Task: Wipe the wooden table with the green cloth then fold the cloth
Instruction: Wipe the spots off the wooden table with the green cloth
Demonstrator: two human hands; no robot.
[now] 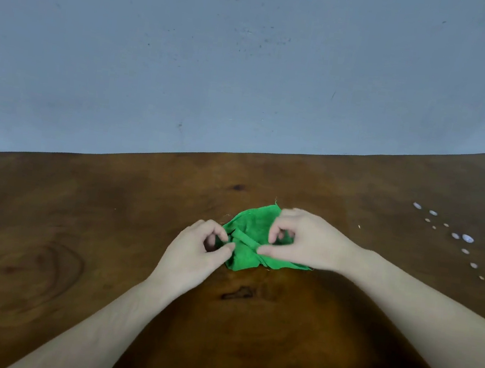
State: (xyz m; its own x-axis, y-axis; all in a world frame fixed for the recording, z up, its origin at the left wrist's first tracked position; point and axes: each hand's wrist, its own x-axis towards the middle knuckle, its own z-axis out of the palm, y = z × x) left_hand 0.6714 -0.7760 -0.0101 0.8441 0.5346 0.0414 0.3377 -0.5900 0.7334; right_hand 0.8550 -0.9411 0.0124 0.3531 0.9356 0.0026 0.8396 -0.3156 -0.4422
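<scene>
The green cloth (244, 246) lies bunched on the wooden surface (77, 224), about midway between the surface's far edge, which meets a grey-blue wall (250, 62), and the bottom of the view. Bare wood stretches wide to the left of the cloth and toward the viewer; to the right of the cloth, well apart, a scatter of small pale spots (454, 237) marks the wood.

The left hand (199, 255) sits at the cloth's left edge, its fingers (222, 236) curled, thumb and forefinger pinching a fold. The right hand (304, 240) covers the cloth's right side, its fingers (273, 233) curled and pinching a raised crease near the middle.

The cloth's right part is hidden under the right hand. No containers are in view. What the spots are cannot be made out.
</scene>
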